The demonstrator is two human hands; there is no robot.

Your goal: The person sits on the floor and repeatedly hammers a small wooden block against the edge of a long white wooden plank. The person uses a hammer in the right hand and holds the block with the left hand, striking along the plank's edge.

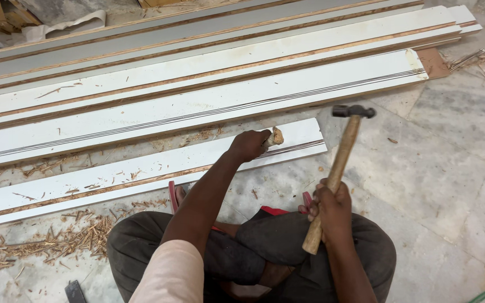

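Marble floor (450, 168): one hammer (338, 168) raised; chisel (275, 136), probably, on board (141, 174).

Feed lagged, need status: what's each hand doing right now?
Left hand: closed around a wooden-handled chisel on the white board.
Right hand: closed on the hammer, raised.

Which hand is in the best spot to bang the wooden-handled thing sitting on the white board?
Probably the right hand. It grips the hammer, raised with its head above the floor beside the white board. The left hand is busy holding the chisel against that board.
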